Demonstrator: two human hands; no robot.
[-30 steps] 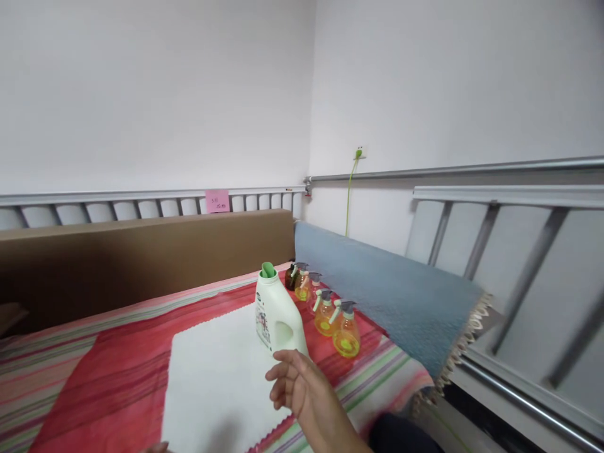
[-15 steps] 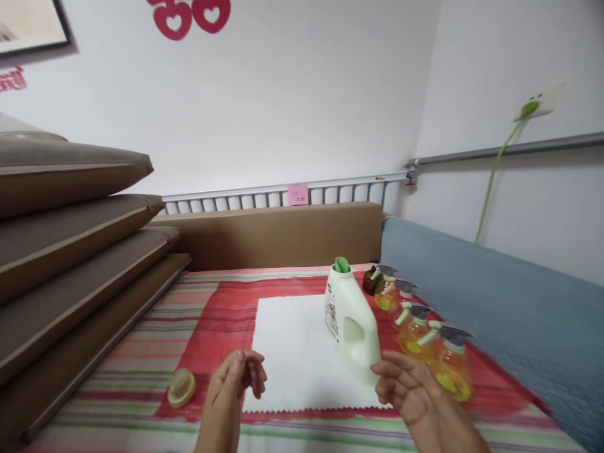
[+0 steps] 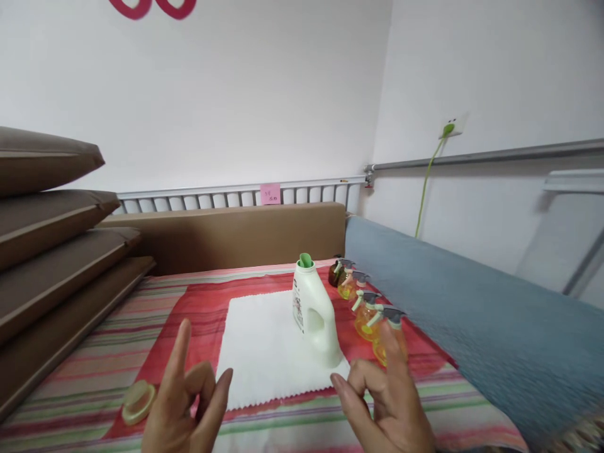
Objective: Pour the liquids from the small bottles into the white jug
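Fingers (image 3: pixel 180 349) on both hands have uncurled, forefingers now up, holding nothing. Lower left, the left hand (image 3: pixel 182 409) hovers near the pale-green round cap (image 3: pixel 138 401), the right hand (image 3: pixel 389 402) near the white plastic detergent jug (image 3: pixel 314 314).

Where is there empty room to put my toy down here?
The white cloth is bare left of the detergent bottle. The striped sheet is free between the loose cap and the brown cushions. It is crowded on the right: spray bottles line up beside the blue blanket.
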